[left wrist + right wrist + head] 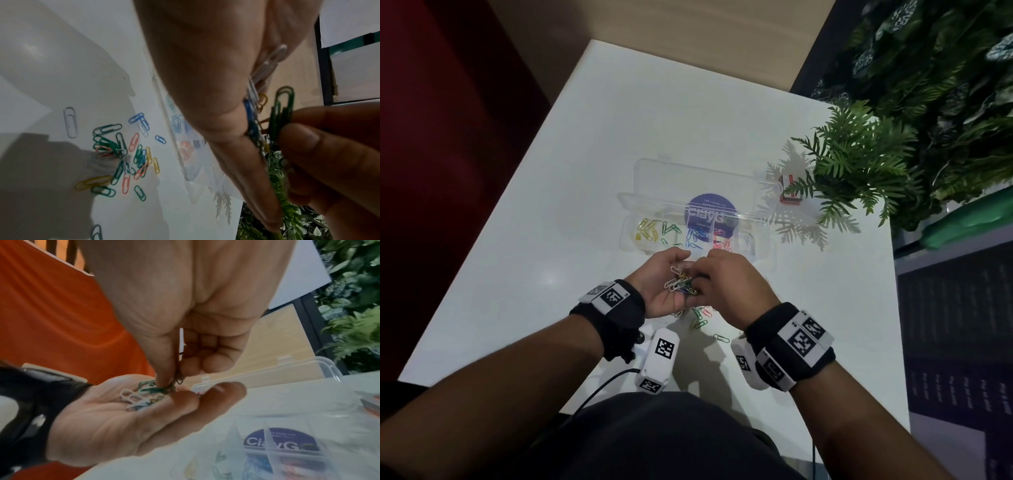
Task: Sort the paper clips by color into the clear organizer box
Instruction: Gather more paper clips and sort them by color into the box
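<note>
My left hand is cupped palm up just in front of the clear organizer box, holding a bunch of mixed paper clips in white, green, blue and yellow. My right hand reaches into that palm and pinches green paper clips between thumb and fingers. The box stands open with yellow, green, blue and red clips in separate compartments. A loose pile of clips lies on the white table under the hands.
The box lid lies open at the back, over a round purple sticker. A fern plant overhangs the table's right side, beside a small red object. A single clip lies near my right wrist.
</note>
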A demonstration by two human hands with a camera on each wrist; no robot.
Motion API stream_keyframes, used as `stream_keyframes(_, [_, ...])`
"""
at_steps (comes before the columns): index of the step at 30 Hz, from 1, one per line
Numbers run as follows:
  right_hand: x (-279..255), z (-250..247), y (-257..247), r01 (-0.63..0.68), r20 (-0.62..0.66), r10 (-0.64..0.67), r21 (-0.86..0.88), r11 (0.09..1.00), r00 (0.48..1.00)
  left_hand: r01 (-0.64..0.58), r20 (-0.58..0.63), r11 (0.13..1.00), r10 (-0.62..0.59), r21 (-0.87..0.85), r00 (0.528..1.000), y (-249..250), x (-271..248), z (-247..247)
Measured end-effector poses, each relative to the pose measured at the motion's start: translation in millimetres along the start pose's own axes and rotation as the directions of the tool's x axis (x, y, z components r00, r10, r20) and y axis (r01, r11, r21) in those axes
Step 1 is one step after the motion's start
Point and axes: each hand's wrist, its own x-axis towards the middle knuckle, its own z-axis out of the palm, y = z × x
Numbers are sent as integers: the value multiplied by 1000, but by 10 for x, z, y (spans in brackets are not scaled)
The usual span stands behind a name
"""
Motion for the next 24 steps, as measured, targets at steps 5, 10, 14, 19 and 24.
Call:
stream_keyframes(5, [43, 23, 8, -46, -18, 48, 74, 996, 999, 7, 29, 1000, -8, 17, 1000, 53, -64, 25])
stream_keyframes(10, [97, 1, 17, -74, -15, 76, 114, 991, 997, 7, 72, 999, -10, 48, 997, 88, -80, -34])
stream_keyframes(14, [110, -7, -23, -59, -30, 65, 188, 980, 997, -8, 30, 1000, 8, 15, 1000, 137, -73, -77])
stream_keyframes(19, [190, 77, -104, 16, 22, -17, 50, 999, 1000, -25, -24, 999, 25, 22, 999, 164, -67, -113])
stream_keyframes(24, [258, 126, -102, 26, 22, -25, -34, 999, 999, -27, -37, 1000, 27, 15, 999, 180, -45, -173])
